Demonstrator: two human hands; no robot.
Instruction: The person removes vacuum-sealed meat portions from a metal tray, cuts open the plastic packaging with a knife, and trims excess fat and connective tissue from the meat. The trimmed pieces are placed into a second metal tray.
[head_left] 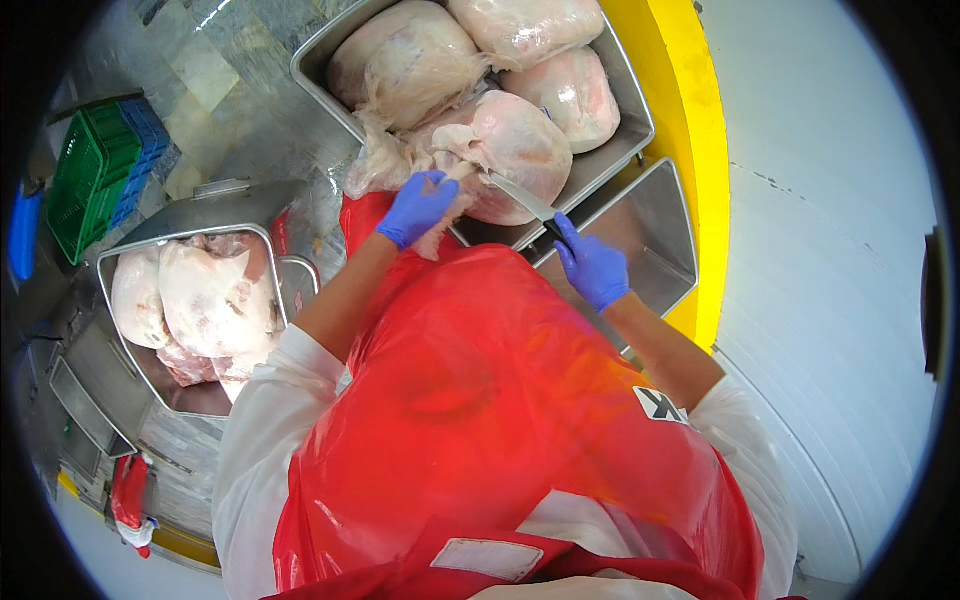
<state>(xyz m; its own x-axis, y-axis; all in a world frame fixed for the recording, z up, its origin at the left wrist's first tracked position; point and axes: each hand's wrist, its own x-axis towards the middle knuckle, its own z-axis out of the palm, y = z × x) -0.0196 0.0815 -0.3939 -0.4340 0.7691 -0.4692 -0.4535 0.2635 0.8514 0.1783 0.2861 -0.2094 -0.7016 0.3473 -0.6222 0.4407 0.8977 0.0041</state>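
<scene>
Meat piece: a pale pink lump [510, 150] lay at the near edge of the steel tray [640, 125], directly ahead of the apron [480, 400], touching other wrapped lumps behind it.
Film: a loose flap of clear wrap [385, 165] hung off the lump's left side, over the tray corner.
Knife: the blade [520, 195] ran slantwise from upper left to lower right, its tip at the lump's near left face, handle toward the right hand.
Left hand: blue-gloved [418, 208], closed in a pinch on the wrap or skin at the lump's left end; which of the two was probably hidden by the fingers. It was the nearer hand.
Right hand: gloved [592, 265], curled shut round the knife handle, just short of the tray, wrist low, forearm angled in from the lower right.
Second tray: more pale pieces [205, 300] sat well apart at the left.
</scene>
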